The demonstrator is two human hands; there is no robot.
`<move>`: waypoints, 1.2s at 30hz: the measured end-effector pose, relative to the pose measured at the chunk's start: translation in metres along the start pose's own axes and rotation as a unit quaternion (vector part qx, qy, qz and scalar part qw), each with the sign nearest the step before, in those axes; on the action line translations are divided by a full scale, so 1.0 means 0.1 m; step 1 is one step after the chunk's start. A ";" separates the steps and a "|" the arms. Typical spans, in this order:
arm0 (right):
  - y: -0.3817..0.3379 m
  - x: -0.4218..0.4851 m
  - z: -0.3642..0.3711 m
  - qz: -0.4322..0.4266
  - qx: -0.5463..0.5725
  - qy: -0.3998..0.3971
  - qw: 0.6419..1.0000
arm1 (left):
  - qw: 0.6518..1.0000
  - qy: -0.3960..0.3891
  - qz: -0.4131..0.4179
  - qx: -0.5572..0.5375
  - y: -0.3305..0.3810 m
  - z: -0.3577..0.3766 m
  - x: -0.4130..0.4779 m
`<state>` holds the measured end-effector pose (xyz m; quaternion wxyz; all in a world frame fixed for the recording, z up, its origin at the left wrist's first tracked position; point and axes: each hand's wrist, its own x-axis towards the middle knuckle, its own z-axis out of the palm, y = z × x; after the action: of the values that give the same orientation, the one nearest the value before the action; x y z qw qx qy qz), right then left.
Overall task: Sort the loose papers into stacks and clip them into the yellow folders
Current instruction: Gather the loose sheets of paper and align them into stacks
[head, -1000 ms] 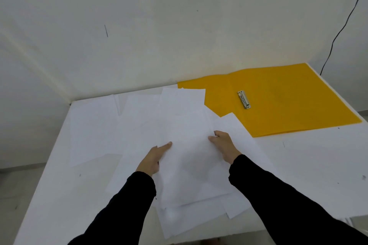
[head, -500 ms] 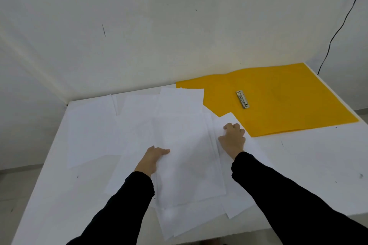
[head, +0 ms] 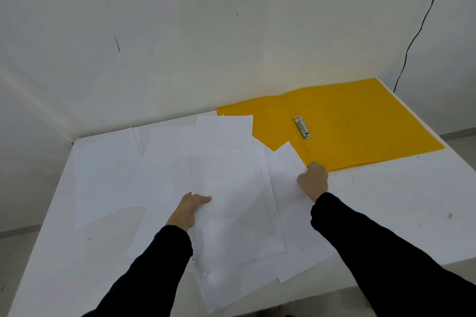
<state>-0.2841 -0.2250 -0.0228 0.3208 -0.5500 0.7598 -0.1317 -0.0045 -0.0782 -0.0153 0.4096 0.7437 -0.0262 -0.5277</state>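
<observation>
White walls meet behind a white table (head: 401, 203) strewn with overlapping loose papers (head: 170, 162). At the far right lies an open yellow folder (head: 360, 116), its metal clip (head: 302, 127) flat near the spine. The person's left hand (head: 189, 210), in a black sleeve (head: 144, 273), pinches the left edge of the top sheet (head: 231, 203), thumb on top. The right hand (head: 313, 179) is curled closed on the edge of a sheet (head: 283, 165) just beside the folder's near edge. A black cable (head: 417, 33) runs down the wall.
</observation>
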 end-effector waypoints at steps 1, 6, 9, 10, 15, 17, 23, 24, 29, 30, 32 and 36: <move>0.03 0.05 -0.02 -0.009 0.041 -0.017 0.999 | 1.000 -0.001 -0.002 0.000 -0.02 -0.03 0.09; 0.05 0.14 -0.21 -0.064 0.084 -0.036 0.994 | 1.000 0.012 0.012 0.016 0.07 -0.08 0.01; -0.07 0.18 -0.32 -0.085 0.083 -0.074 0.990 | 0.999 0.025 0.016 0.030 0.16 -0.15 -0.01; -0.10 0.20 -0.35 -0.087 0.092 -0.082 0.989 | 0.999 0.033 0.013 0.037 0.20 -0.19 0.00; -0.22 0.28 -0.40 -0.038 0.189 -0.096 0.977 | 0.995 0.064 0.003 0.079 0.30 -0.49 0.07; -0.27 0.30 -0.41 -0.019 0.208 -0.100 0.973 | 0.993 0.083 0.002 0.081 0.29 -0.66 0.17; -0.30 0.44 -0.48 0.035 0.201 -0.100 0.974 | 0.991 0.116 -0.007 0.063 0.15 -1.02 0.36; -0.29 0.45 -0.50 0.048 0.209 -0.092 0.972 | 0.992 0.112 -0.007 0.057 0.16 -1.02 0.28; -0.31 0.32 -0.70 0.077 0.313 -0.054 0.945 | 0.992 0.106 -0.026 0.055 0.00 -1.13 0.53; -0.31 0.30 -0.72 0.078 0.332 -0.046 0.939 | 0.993 0.102 -0.024 0.055 0.05 -1.05 0.35; -0.32 0.25 -0.78 0.075 0.358 -0.037 0.930 | 0.993 0.094 -0.022 0.061 0.11 -0.92 0.13; -0.34 0.13 -0.80 0.067 0.368 -0.056 0.926 | 0.995 0.072 -0.013 0.072 0.14 -0.75 0.04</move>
<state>-0.3116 -0.2611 0.0519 0.5509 -0.3477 0.6735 -0.3493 0.0632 -0.0463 -0.0013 0.3488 0.8074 -0.0252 -0.4752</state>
